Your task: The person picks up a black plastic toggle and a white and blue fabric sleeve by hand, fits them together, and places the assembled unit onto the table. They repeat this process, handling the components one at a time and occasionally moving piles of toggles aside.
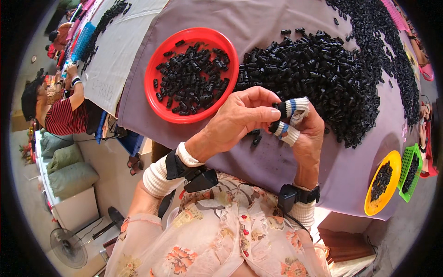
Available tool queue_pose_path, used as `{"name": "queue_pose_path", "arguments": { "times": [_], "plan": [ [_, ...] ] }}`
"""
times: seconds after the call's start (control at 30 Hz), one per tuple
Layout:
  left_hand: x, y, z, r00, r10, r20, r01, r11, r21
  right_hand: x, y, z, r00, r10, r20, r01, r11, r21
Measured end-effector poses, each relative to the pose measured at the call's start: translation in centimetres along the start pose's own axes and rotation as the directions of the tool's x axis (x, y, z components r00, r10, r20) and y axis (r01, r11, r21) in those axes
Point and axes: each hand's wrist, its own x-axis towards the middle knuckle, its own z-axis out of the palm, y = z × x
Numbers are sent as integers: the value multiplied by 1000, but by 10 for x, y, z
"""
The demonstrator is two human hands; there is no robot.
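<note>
Above the table's near edge, my two hands meet in front of the black pile. My left hand [230,121] is closed in a pinch, thumb and forefinger together; whatever it grips is too small and hidden to name. My right hand [308,141] wears striped knit finger sleeves [291,109] in white, blue and black; its fingers curl toward the left fingertips, and what lies between them cannot be made out. Small black plastic pieces form a large heap [314,78] beyond my hands. A round red tray [183,118] holds more of them, left of the heap.
A yellow plate [370,207] and a green basket [407,195] with black pieces stand at the right edge. At left, a person in a striped shirt [64,115] works at another table [122,46]. A fan [69,248] and stuffed green sacks [71,180] are lower left.
</note>
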Motion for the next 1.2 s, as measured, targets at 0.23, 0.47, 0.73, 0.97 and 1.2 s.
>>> {"name": "queue_pose_path", "arguments": {
  "times": [0.23, 0.47, 0.73, 0.97, 1.2],
  "plan": [
    [5, -3, 3, 994, -62, -89, 56, 996, -63, 0, -6, 4, 997, 19, -69, -27, 993, -118],
    [4, -3, 6, 991, -46, -124, 40, 998, -51, 2, -6, 4, 995, 70, -76, -75, 995, -71],
    [2, -4, 6, 997, -5, -80, 4, 1000, -18, 1, -4, 1, 994, 72, -80, -78, 993, -84],
    [3, -7, 4, 993, -32, -115, 24, 998, -66, 1, -2, 3, 990, 97, -103, -105, 991, -82],
    [3, -7, 4, 989, -41, -139, 28, 995, -95, 3, 0, 3, 995, 62, -78, -69, 993, -99]
  ]
}}
